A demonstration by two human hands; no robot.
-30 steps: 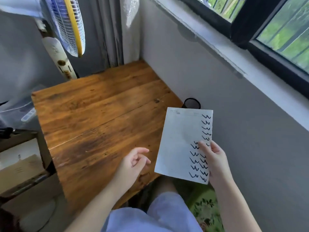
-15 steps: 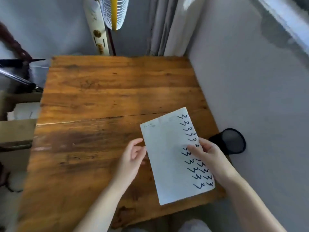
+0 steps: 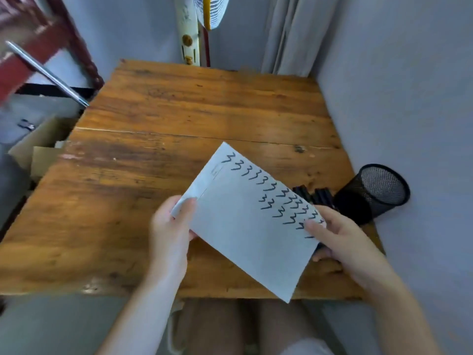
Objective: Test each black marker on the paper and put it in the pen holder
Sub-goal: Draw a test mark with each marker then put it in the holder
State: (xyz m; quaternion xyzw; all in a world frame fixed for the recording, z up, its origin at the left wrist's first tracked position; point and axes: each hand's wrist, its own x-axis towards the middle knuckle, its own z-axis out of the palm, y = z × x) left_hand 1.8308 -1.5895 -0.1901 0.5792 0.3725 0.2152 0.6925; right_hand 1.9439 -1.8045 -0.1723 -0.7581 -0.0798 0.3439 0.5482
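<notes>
A white sheet of paper (image 3: 245, 226) with several black squiggle marks along its right side is held above the wooden table (image 3: 179, 139), tilted. My left hand (image 3: 171, 226) pinches its left corner, which curls. My right hand (image 3: 340, 237) grips its right edge over the marks. Behind the paper's right edge, several black markers (image 3: 314, 194) lie on the table, partly hidden. A black mesh pen holder (image 3: 376, 193) stands tilted at the table's right edge against the wall; I cannot see anything inside it.
A grey wall runs along the table's right side. A fan stand (image 3: 190, 39) and curtain (image 3: 289, 34) are behind the far edge. Cardboard boxes (image 3: 38, 147) and a metal rod (image 3: 48, 74) lie to the left. My knees are below the near edge.
The view has swung down and left. The paper has turned clockwise and my left hand has taken hold of its left corner. The markers have come into view beside the holder.
</notes>
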